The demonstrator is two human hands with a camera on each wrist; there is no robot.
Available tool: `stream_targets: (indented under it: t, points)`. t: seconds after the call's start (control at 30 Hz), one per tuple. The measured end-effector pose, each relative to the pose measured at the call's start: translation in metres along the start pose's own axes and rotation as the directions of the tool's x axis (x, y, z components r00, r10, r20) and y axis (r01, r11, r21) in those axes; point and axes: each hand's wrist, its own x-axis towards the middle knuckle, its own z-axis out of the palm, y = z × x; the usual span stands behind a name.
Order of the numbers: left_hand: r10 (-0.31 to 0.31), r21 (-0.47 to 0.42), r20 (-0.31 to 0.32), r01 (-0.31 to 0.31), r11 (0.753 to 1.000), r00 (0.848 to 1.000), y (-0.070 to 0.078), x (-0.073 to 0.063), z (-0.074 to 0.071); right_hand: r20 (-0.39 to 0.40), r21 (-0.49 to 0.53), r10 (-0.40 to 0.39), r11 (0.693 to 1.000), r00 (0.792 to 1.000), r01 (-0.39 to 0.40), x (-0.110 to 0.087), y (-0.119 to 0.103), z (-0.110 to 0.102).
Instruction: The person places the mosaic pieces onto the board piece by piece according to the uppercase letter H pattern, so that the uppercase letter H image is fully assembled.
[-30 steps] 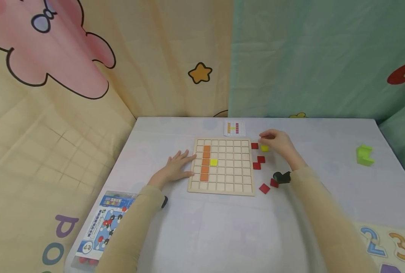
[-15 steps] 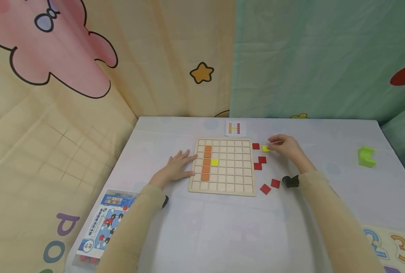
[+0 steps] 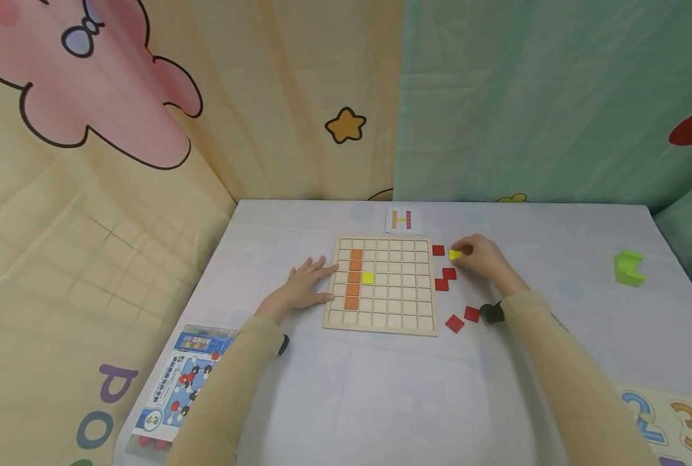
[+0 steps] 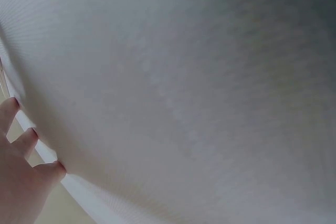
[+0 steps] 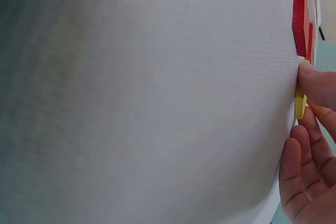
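A wooden grid board [image 3: 391, 321] lies mid-table with a column of orange tiles [image 3: 354, 277] and one yellow square tile [image 3: 368, 278] in its cells. My left hand [image 3: 300, 287], fingers spread, rests at the board's left edge; the left wrist view shows fingertips [image 4: 52, 170] on the white cloth. Right of the board, my right hand [image 3: 483, 257] pinches another yellow tile [image 3: 455, 255] at table level. In the right wrist view the thumb presses on that tile's side, and the forefinger is partly hidden. Red tiles lie near that hand, one [image 3: 449, 274] just below it.
Behind the board lies a small pattern card [image 3: 404, 220]. More red tiles [image 3: 454, 323] are scattered at the right. A light green block [image 3: 629, 268] stands far right, a number sheet [image 3: 666, 421] near right. A boxed kit [image 3: 177, 388] lies partly under the left sleeve.
My right hand first drew back to the right, away from above the yellow tile, then came down onto it and took hold of it. My left hand has stayed at the board's edge.
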Motion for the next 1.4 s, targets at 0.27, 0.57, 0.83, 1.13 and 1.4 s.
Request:
stream_targets:
  t: [0.27, 0.57, 0.83, 1.13, 1.4]
  points:
    - [-0.003, -0.003, -0.004, 0.003, 1.000, 1.000, 0.000, 0.001, 0.001, -0.018, -0.021, 0.004, 1.000, 1.000, -0.005, -0.001, -0.001, 0.000]
    - [-0.001, 0.000, 0.000, 0.001, 1.000, 1.000, 0.002, 0.000, -0.001, -0.004, 0.138, 0.032, 0.990, 0.999, -0.031, -0.004, -0.029, 0.008]
    - [-0.002, -0.002, -0.007, 0.002, 1.000, 1.000, 0.002, 0.002, 0.000, 0.058, 0.178, -0.102, 0.980, 0.993, 0.090, -0.005, -0.068, 0.048]
    - [0.016, -0.004, -0.017, -0.016, 1.000, 1.000, -0.002, 0.004, 0.003, 0.122, 0.141, -0.157, 0.980, 0.980, 0.139, -0.007, -0.098, 0.083]
    - [0.004, -0.003, -0.008, -0.004, 1.000, 1.000, -0.002, 0.004, 0.002, 0.113, 0.074, -0.183, 0.982, 0.977, 0.175, -0.005, -0.100, 0.088]
